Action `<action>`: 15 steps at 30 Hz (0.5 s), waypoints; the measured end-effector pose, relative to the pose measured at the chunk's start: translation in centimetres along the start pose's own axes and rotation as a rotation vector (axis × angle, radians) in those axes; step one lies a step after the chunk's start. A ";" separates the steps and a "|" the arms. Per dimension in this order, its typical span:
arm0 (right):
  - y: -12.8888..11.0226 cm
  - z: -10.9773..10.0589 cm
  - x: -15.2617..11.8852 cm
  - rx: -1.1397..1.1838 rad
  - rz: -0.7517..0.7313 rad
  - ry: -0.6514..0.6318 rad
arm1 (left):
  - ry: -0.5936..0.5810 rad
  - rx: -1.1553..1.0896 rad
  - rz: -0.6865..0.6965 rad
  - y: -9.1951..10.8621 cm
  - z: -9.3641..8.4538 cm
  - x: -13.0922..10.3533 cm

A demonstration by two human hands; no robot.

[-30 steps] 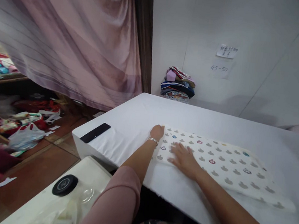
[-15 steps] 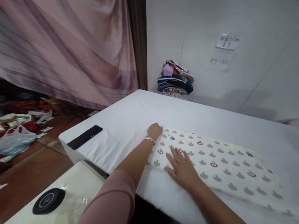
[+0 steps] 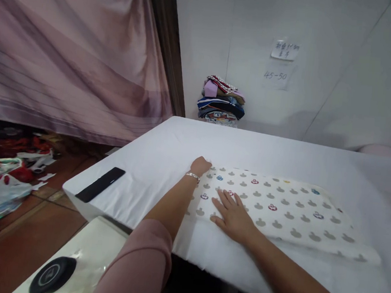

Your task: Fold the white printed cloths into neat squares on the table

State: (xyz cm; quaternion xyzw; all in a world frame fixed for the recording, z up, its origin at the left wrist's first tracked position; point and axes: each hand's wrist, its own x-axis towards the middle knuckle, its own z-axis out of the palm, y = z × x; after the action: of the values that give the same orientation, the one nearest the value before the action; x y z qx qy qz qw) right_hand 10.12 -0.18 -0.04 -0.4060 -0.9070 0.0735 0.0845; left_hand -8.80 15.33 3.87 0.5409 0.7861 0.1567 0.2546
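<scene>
A white cloth (image 3: 289, 206) printed with grey and a few coloured shapes lies folded lengthwise on the white-covered table (image 3: 145, 160). At its far left corner my left hand (image 3: 201, 166) is closed on the fabric's edge; a bracelet circles that wrist. My right hand (image 3: 235, 216) rests palm down on the left part of the cloth, its fingers spread.
A black phone-like slab (image 3: 100, 184) lies at the table's left edge. Folded fabrics (image 3: 221, 103) are stacked beyond the far edge. A pale surface with a round black object (image 3: 52, 275) is at lower left. Plastic bags (image 3: 0, 194) lie on the floor.
The view has shifted slightly, so the table and wall items appear farther left. Both hands keep about the same places on the cloth. A blur shows at the right edge.
</scene>
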 end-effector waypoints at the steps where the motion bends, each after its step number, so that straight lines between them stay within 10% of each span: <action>1: 0.0 -0.1 0.0 -0.003 0.001 0.000 | -0.023 -0.024 -0.010 0.0 -0.1 0.1; 15: 0.0 -0.2 0.0 0.010 -0.003 0.023 | 0.101 -0.008 -0.006 -1.4 0.6 1.2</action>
State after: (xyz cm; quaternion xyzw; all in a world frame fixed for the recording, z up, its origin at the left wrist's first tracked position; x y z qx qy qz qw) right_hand 10.18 -0.19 0.10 -0.4049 -0.9063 0.0731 0.0967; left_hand -9.83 15.91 2.37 0.5288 0.7991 0.1860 0.2171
